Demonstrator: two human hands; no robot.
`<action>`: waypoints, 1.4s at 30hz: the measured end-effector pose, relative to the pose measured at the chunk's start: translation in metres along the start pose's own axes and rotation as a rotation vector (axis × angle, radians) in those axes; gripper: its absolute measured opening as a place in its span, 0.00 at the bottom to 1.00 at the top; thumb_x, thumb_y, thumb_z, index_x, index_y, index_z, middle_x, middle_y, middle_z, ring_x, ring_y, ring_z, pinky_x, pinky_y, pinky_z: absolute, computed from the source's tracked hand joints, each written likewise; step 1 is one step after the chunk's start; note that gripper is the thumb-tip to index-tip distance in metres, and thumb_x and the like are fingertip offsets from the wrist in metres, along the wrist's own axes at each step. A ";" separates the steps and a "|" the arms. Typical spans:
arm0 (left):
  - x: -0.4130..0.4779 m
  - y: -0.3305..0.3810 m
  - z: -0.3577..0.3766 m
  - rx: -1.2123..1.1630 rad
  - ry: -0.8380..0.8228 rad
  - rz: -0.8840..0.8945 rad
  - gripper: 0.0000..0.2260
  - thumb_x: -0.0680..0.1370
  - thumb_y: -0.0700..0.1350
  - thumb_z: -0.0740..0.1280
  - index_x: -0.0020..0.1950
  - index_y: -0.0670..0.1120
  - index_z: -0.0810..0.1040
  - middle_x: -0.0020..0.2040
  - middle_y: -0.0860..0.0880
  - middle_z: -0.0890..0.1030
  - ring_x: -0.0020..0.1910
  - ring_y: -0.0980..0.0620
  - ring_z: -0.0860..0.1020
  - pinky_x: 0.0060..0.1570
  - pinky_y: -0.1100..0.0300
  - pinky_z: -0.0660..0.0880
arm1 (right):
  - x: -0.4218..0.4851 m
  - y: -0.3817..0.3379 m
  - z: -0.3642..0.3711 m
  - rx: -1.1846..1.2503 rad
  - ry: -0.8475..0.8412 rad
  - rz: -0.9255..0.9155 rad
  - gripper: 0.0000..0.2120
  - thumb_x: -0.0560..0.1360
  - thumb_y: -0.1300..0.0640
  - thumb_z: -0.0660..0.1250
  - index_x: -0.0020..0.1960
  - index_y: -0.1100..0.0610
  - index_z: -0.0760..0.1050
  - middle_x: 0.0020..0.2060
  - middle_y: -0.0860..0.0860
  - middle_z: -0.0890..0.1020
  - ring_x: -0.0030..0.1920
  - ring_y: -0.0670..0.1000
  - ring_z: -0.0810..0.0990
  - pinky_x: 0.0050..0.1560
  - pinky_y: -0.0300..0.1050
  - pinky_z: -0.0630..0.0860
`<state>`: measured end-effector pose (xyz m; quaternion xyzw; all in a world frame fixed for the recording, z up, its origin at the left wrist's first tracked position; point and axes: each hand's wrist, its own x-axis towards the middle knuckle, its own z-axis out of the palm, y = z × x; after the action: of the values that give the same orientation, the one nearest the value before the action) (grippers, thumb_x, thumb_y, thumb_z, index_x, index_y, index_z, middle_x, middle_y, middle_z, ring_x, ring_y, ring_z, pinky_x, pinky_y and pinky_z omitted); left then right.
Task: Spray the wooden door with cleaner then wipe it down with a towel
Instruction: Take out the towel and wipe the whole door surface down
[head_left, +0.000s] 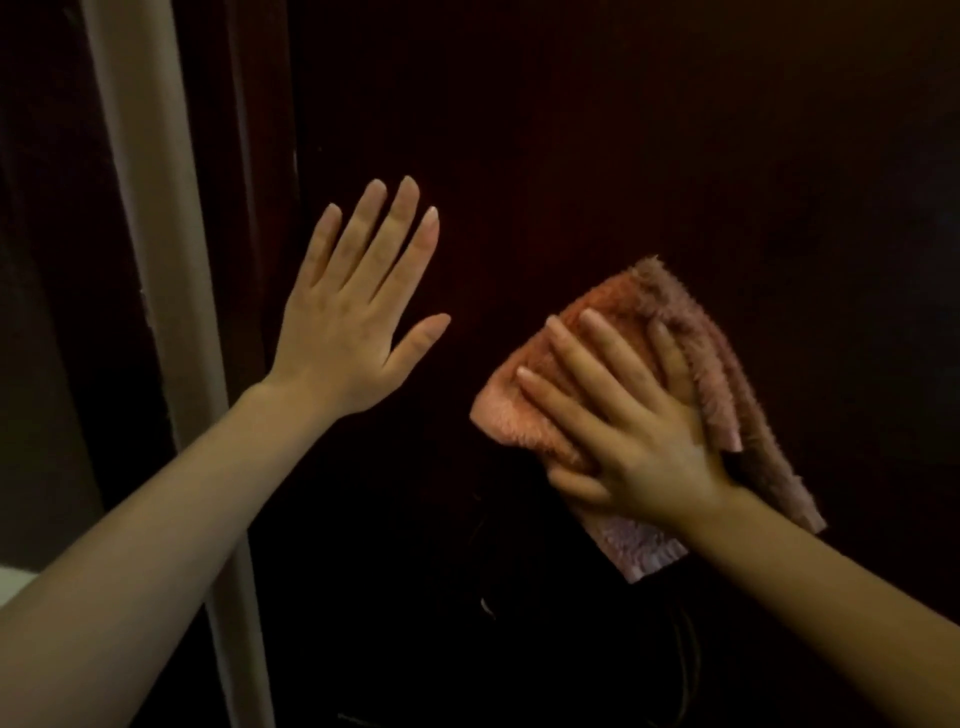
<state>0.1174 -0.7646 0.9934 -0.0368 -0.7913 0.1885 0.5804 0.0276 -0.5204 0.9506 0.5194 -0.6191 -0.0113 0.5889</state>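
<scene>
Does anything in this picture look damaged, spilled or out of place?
Nothing stands out. The right hand presses a pink towel flat on the dark wooden door, and the left hand lies open on it. The dim light would hide streaks or scratches.

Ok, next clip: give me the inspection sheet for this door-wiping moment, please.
Surface: dark wooden door, dim light; wetness cannot be told.
Job's things: pink towel folded, pressed against the door; no spray bottle in view.
Clutter: nothing seen.
Hands: left hand open, fingers spread, at the door; contact cannot be told. Right hand flat on the towel, fingers extended.
Cables: thin dark curved lines low on the door, too dim to identify.
Surroundings: pale door frame at left.
</scene>
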 end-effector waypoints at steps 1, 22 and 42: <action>-0.001 0.000 0.002 -0.010 0.021 0.005 0.27 0.82 0.56 0.47 0.76 0.42 0.49 0.75 0.40 0.55 0.75 0.52 0.42 0.74 0.53 0.41 | 0.007 -0.001 0.000 -0.008 0.025 0.050 0.27 0.76 0.42 0.56 0.69 0.56 0.69 0.70 0.60 0.65 0.72 0.60 0.59 0.70 0.62 0.48; 0.004 -0.020 -0.016 -0.175 -0.003 0.099 0.21 0.81 0.43 0.52 0.74 0.42 0.56 0.74 0.46 0.59 0.74 0.50 0.55 0.73 0.57 0.51 | 0.037 -0.053 0.028 0.131 -0.040 -0.115 0.24 0.78 0.48 0.53 0.67 0.60 0.72 0.70 0.59 0.66 0.74 0.59 0.56 0.74 0.58 0.42; -0.009 0.016 0.005 -0.077 0.025 -0.173 0.24 0.82 0.54 0.43 0.76 0.45 0.50 0.76 0.44 0.54 0.74 0.52 0.45 0.73 0.55 0.40 | -0.006 -0.017 0.005 -0.058 -0.118 -0.098 0.27 0.76 0.43 0.56 0.70 0.55 0.65 0.71 0.58 0.64 0.73 0.59 0.58 0.73 0.60 0.45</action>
<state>0.1131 -0.7536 0.9791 0.0072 -0.7909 0.1067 0.6025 0.0338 -0.5275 0.9343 0.5305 -0.6258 -0.0886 0.5649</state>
